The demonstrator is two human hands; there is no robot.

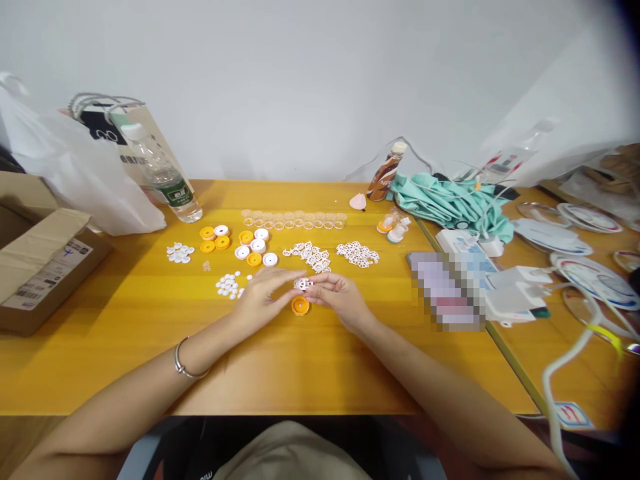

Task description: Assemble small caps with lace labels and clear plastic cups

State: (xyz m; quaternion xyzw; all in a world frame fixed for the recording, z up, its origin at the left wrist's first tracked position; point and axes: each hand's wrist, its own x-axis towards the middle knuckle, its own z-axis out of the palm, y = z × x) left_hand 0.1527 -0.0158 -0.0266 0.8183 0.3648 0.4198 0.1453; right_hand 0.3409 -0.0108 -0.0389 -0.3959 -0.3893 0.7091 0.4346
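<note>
Between the fingertips of my left hand [263,293] and my right hand [340,300] is a small white plastic piece with cut-outs [303,284]. Both hands pinch it from opposite sides. Just below it on the table sits an orange round cap [301,306]. Beyond my fingers lie two loose groups of white openwork pieces [310,255], the other group [357,254] being to the right. Small white discs [229,286] are scattered left of my left hand. Orange and white round caps [255,259] stand in a cluster behind it.
Clear round cups [295,221] form a row at the back. More white discs [180,253] and caps [215,238] lie left. A water bottle [177,193], a cardboard box [45,267] and a plastic bag flank the left; a brown bottle [385,175], green cloth [450,200], phone and power strip the right.
</note>
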